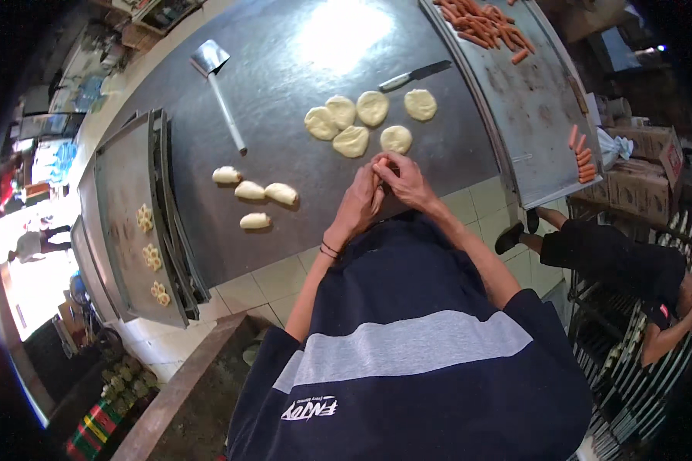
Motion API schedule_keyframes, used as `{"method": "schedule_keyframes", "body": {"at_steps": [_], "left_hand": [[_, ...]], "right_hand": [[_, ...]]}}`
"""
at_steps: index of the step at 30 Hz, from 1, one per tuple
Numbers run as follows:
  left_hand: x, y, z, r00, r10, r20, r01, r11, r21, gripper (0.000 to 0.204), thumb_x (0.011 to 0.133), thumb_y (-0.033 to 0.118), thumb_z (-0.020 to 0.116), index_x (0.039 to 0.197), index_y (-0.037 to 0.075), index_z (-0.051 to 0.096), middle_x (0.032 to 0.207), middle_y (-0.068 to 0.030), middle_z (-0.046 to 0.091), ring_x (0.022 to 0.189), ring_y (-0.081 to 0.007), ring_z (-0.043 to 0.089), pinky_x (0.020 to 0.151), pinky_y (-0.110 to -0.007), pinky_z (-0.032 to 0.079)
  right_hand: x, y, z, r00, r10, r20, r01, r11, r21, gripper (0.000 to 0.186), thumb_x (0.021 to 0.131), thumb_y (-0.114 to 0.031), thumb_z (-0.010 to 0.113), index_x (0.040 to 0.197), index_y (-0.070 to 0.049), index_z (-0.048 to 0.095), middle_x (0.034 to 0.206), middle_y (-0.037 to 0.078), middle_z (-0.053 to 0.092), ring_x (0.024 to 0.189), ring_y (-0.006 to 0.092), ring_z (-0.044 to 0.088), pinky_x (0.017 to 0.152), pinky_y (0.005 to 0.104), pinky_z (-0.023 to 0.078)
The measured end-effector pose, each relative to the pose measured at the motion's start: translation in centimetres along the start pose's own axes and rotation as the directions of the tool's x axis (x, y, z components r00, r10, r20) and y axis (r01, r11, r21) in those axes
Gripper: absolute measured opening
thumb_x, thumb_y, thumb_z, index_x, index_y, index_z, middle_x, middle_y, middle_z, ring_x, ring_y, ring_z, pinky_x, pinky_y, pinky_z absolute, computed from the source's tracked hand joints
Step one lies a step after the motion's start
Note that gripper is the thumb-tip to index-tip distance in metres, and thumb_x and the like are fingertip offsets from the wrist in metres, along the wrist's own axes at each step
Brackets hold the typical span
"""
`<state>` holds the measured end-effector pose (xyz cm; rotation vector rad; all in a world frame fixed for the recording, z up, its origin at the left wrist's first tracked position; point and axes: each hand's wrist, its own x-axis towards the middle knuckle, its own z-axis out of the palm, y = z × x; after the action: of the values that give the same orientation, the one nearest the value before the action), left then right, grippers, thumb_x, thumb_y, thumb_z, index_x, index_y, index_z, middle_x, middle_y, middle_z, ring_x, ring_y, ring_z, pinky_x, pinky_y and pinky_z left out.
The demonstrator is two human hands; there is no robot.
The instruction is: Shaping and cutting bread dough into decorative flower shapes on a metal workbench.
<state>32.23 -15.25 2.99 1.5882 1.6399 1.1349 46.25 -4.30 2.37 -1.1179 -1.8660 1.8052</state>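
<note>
My left hand (361, 201) and my right hand (402, 178) meet over the near edge of the dark metal table (284, 92), fingers pinched together on a small piece of dough with a sausage end (379, 164) between them. Just beyond my hands lie several flattened dough rounds (370, 120). To the left of my hands rest several rolled dough pieces (255, 197).
A stack of baking trays (127, 192) on the left carries three shaped dough pieces (152, 256). A long tray (530, 100) on the right holds sausages (484, 23). A knife (415, 75) and a scraper (219, 84) lie on the table. Another person (623, 269) crouches at right.
</note>
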Motion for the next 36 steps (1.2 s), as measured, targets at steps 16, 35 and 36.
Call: {"method": "schedule_keyframes", "body": {"at_steps": [16, 35, 36], "left_hand": [[-3.5, -2.0, -1.6, 0.933, -0.271, -0.239, 0.291, 0.955, 0.054, 0.027, 0.098, 0.003, 0.061, 0.125, 0.003, 0.064, 0.113, -0.018, 0.071, 0.11, -0.0403, 0.065, 0.096, -0.046, 0.052], [5.7, -11.0, -7.2, 0.623, -0.521, -0.584, 0.627, 0.778, -0.026, 0.056, 0.098, 0.017, 0.064, 0.147, -0.004, 0.047, 0.128, -0.0214, 0.064, 0.112, -0.0307, 0.065, 0.098, -0.044, 0.053], [5.3, -12.5, -8.3, 0.644, -0.463, -0.609, 0.59, 0.807, 0.01, 0.06, 0.097, 0.015, 0.069, 0.149, -0.001, 0.045, 0.107, -0.0158, 0.072, 0.094, -0.0242, 0.069, 0.084, -0.04, 0.057]], "right_hand": [[4.1, -0.5, -11.2, 0.972, 0.018, -0.233, -0.013, 1.0, 0.021, 0.018, 0.098, -0.018, 0.074, 0.108, -0.002, 0.075, 0.088, 0.003, 0.072, 0.078, 0.0092, 0.065, 0.068, 0.0255, 0.053], [4.7, -2.6, -15.4, 0.974, 0.005, -0.228, 0.021, 0.994, 0.112, 0.021, 0.1, -0.02, 0.073, 0.111, -0.002, 0.074, 0.097, 0.004, 0.072, 0.082, 0.0103, 0.065, 0.071, 0.0261, 0.052], [5.3, -3.8, -14.9, 0.982, -0.009, -0.19, 0.03, 0.994, 0.106, 0.021, 0.1, -0.021, 0.073, 0.112, -0.003, 0.074, 0.097, 0.002, 0.072, 0.084, 0.0099, 0.065, 0.073, 0.0259, 0.052]]}}
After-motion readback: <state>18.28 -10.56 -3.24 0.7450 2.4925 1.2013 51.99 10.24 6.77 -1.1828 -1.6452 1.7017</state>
